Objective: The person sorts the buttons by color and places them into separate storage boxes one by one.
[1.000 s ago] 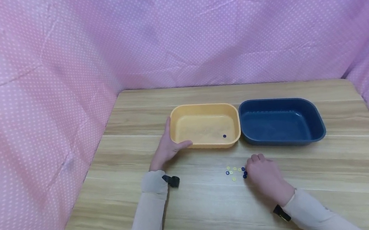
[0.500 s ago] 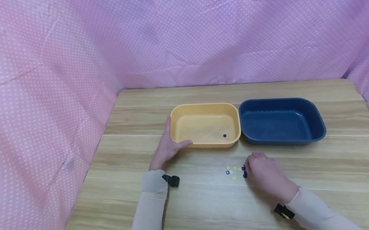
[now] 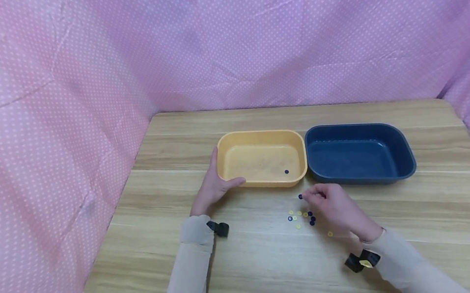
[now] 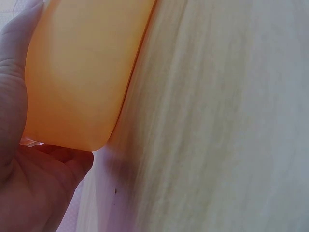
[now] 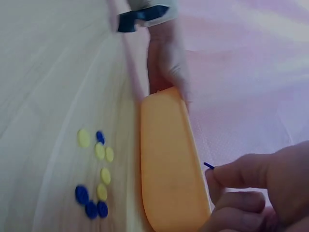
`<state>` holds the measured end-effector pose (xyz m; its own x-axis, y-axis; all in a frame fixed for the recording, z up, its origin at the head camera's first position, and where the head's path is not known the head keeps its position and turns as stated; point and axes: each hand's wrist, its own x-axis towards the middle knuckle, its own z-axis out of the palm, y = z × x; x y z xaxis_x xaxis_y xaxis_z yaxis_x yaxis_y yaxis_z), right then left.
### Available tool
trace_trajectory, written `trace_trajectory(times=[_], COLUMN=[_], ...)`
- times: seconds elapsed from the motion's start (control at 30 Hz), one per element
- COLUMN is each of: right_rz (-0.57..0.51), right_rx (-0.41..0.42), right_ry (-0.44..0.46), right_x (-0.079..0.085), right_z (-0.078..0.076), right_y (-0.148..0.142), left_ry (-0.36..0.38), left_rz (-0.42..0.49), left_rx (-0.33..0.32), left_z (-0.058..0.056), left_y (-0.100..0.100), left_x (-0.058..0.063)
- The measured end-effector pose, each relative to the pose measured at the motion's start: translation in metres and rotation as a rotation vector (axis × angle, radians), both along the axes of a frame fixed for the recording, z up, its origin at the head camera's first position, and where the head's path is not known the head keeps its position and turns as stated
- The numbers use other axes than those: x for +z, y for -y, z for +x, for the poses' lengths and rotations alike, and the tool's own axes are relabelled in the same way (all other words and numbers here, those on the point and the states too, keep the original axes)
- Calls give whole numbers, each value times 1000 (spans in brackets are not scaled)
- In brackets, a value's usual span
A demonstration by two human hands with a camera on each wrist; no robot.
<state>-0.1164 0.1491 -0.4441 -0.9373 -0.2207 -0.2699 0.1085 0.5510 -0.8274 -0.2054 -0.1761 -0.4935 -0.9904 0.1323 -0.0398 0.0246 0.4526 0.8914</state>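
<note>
My left hand (image 3: 213, 185) grips the left front corner of a yellow plastic bin (image 3: 241, 163), thumb along the front rim and fingers against the left side. Between thumb and index finger, my right hand (image 3: 336, 205) pinches a small blue button (image 5: 208, 165) by its edge. That hand is in front of the yellow bin, over the far side of a loose group of buttons. Yellow buttons (image 5: 105, 176) and blue buttons (image 5: 82, 194) lie flat on the table there. A single dark blue button (image 3: 286, 172) rests inside the yellow bin near its right front corner.
A dark blue bin (image 3: 352, 156) stands close against the yellow one's right side. One yellow button (image 3: 330, 234) lies apart, beside my right wrist. Pink dotted cloth (image 3: 221, 44) hangs behind the wooden table (image 3: 142, 257) and at both sides.
My right hand has come up from the table and moved forward and left with the blue button. The lone yellow button now shows beside its wrist. My left hand keeps its hold.
</note>
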Motion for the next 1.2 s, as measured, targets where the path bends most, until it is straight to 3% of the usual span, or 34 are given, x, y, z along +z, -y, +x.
trace_trajectory(times=[0.2, 0.53, 1.2], right_rz=[-46, -66, -113], right_rx=[-50, -103, -123], right_ry=[101, 92, 111], right_x=[7, 18, 29], right_z=[-10, -23, -44], right_y=[3, 9, 13], left_ry=[-5, -4, -13], left_rz=[9, 19, 17], left_rx=[0, -4, -4], left_z=[0, 0, 0], left_y=[1, 2, 0], left_x=[-1, -1, 0])
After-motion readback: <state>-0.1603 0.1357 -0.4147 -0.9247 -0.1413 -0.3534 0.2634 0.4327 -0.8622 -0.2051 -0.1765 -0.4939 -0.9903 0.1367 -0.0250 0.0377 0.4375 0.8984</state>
